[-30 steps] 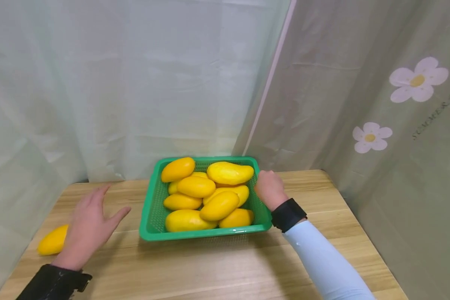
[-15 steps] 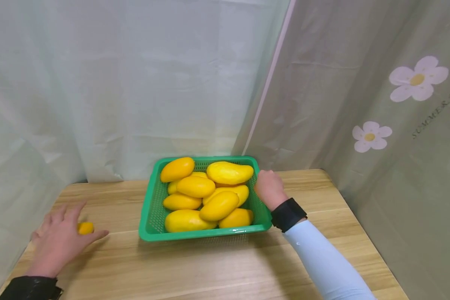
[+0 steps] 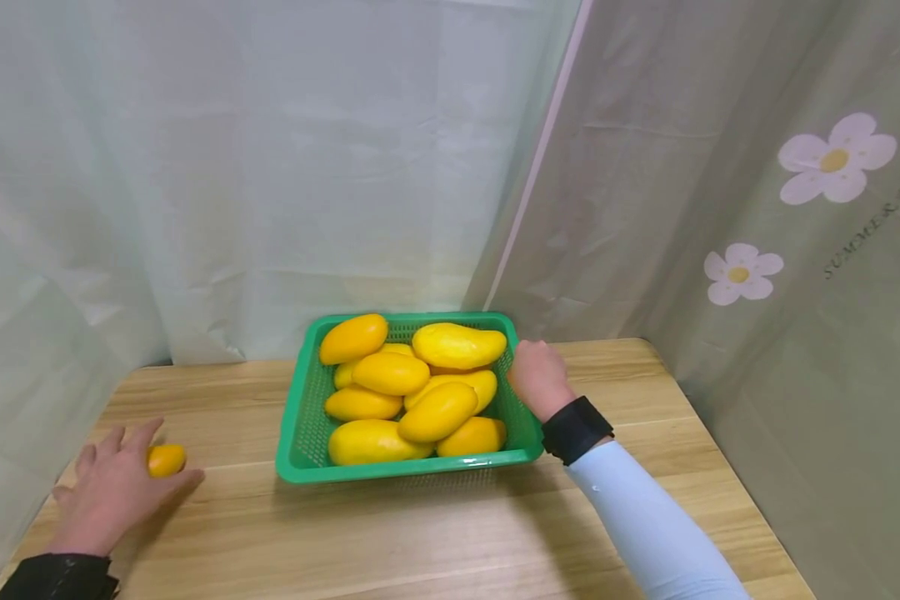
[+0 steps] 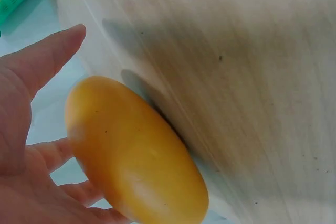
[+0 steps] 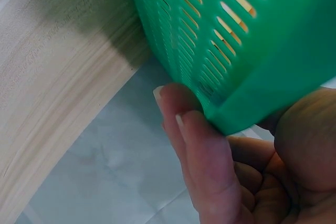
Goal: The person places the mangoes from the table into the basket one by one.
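Observation:
At the table's left side lies a single yellow mango (image 3: pixel 167 460). My left hand (image 3: pixel 112 492) is spread over it; in the left wrist view the thumb (image 4: pixel 52 56) stands apart from the mango (image 4: pixel 136 150) and the other fingers lie behind it, perhaps touching. Several mangoes (image 3: pixel 392 373) are piled in a green plastic basket (image 3: pixel 288 433) at the table's middle. At the basket's right rim, my right hand (image 3: pixel 542 379) grips the edge. The right wrist view has its fingers (image 5: pixel 202 156) under the rim of the slotted basket (image 5: pixel 283 61), with the thumb partly hidden.
The wooden table (image 3: pixel 420 542) extends in front of the basket and to both sides. A pale curtain (image 3: pixel 330 167) hangs just behind the table's back edge, and a flowered curtain (image 3: pixel 817 350) borders the right side.
My left hand has moved left and down to the lone mango, its spread narrowing a little. My right hand keeps its grip on the basket, which has barely moved.

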{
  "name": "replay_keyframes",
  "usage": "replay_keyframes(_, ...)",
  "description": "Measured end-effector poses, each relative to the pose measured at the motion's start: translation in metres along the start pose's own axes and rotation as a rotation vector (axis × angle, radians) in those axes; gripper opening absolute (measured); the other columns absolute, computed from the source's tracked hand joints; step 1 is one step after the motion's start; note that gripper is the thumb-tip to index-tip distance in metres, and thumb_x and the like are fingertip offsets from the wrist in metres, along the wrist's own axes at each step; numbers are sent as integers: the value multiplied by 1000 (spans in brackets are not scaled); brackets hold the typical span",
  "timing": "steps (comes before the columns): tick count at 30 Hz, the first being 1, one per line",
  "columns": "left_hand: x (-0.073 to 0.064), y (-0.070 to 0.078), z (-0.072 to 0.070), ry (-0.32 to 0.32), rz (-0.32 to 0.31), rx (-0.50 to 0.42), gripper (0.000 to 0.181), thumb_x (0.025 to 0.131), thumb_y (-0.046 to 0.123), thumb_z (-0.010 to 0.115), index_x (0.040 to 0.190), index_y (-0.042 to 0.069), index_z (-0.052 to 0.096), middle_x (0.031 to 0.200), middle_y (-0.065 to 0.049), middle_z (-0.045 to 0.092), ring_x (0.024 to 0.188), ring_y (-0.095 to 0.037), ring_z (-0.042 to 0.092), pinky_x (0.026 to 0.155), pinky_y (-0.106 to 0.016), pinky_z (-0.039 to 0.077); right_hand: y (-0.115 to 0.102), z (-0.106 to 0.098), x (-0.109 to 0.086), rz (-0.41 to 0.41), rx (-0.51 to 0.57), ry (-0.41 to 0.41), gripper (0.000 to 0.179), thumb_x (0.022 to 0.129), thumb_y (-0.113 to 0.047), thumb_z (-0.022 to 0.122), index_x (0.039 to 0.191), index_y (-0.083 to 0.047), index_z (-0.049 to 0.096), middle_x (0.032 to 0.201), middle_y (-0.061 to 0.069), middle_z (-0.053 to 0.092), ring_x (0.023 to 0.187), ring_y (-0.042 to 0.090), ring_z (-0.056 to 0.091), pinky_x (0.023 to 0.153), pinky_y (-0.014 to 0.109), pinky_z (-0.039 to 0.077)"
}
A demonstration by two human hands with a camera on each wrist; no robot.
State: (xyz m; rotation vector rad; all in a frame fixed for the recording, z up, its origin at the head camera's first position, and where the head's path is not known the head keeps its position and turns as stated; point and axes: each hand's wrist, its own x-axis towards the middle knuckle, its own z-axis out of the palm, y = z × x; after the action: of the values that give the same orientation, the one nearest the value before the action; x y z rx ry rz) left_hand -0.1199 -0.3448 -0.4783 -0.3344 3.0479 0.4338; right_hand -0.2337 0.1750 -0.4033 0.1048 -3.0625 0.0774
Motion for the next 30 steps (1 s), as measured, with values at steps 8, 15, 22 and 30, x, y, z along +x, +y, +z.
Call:
replay_keyframes(8, 1, -7, 5, -29, -11, -20, 110, 69, 76, 58, 141, 0, 23, 129, -40, 17, 110, -63, 12, 72, -83, 11, 0, -1, 0, -3, 8, 11, 13, 84, -13, 58, 74, -5, 54, 62, 5, 50, 54, 17, 51, 41, 29, 42)
replay_keyframes(15, 2, -7, 4, -98, -69, -14, 100, 76, 61, 63, 138, -5, 22, 122, -41, 19, 103, -61, 19, 72, -78, 25, 0, 0, 0, 10, 10, -2, 13, 85, -13, 58, 75, -6, 54, 62, 6, 50, 53, 16, 50, 40, 28, 40)
replay_keyframes(22, 1, -5, -1, -119, -75, -1, 77, 77, 32, 65, 131, -8, 27, 103, -41, 30, 84, -54, 32, 64, -60, 37, 0, -1, -1, 5, 12, 7, 12, 84, -12, 57, 74, -6, 54, 62, 5, 49, 53, 17, 51, 39, 28, 40)
replay_keyframes(30, 0, -2, -7, -181, -57, 19, 75, 78, 35, 65, 125, -11, 30, 95, -36, 39, 78, -47, 37, 66, -53, 35, 1, 0, -2, -27, 24, 41, 14, 84, -10, 57, 71, -6, 53, 60, 5, 48, 51, 16, 49, 39, 27, 39)
